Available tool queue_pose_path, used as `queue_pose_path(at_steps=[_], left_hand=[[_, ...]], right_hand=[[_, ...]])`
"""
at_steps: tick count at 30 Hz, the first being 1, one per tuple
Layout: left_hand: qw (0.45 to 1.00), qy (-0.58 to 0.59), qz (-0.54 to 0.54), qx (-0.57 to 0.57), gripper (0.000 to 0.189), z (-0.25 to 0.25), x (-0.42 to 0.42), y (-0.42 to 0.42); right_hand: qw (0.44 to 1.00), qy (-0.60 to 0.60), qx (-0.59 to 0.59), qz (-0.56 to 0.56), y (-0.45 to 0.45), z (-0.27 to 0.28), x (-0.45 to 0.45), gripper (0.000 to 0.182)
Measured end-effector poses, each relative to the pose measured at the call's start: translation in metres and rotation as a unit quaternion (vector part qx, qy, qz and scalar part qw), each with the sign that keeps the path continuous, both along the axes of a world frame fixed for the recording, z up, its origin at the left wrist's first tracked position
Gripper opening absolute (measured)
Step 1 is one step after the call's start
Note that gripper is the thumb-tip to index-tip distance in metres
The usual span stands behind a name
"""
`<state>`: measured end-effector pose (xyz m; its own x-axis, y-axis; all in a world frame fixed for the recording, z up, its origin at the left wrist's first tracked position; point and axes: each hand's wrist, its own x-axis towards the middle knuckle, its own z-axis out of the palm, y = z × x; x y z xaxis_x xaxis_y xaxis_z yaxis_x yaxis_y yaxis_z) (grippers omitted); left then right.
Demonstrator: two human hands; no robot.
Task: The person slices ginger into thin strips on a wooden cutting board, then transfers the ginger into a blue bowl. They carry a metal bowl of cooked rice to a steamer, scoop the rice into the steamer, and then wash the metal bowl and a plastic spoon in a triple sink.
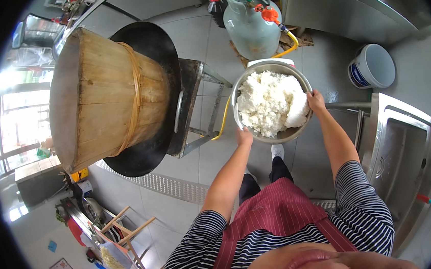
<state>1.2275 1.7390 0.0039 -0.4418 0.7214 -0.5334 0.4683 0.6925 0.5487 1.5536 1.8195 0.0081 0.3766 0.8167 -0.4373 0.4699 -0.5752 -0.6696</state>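
A round stainless steel bowl (276, 138) holds a large clumped heap of white cooked rice (270, 101). Gripping its near left rim is my left hand (244, 136); my right hand (315, 102) grips the rim on the right. The bowl is held in front of me above the tiled floor. To the left a tall wooden steamer barrel (108, 97), bound with a woven band (136, 91), stands in a black wok (165, 46) on a metal stand (188, 137). Its inside cannot be seen.
A gas cylinder (250, 31) with a yellow hose (293, 43) stands beyond the bowl. On the right are a white bucket (380, 67) and a steel sink (401, 149). A perforated drain cover (166, 187) crosses the floor, and a wooden stool (125, 228) stands at lower left.
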Motion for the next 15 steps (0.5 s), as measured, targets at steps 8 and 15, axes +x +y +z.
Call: queue_pose_path(at_steps=[8,15], left_hand=[[0.989,-0.15,-0.015,-0.014,0.042,0.05,-0.006,0.019],[0.914,-0.407,0.0,-0.012,0.03,0.172,-0.022,-0.09]], right_hand=[[0.932,0.247,0.12,-0.236,-0.071,-0.049,0.056,0.016],[0.959,0.22,0.074,-0.165,-0.168,0.142,0.066,0.016]])
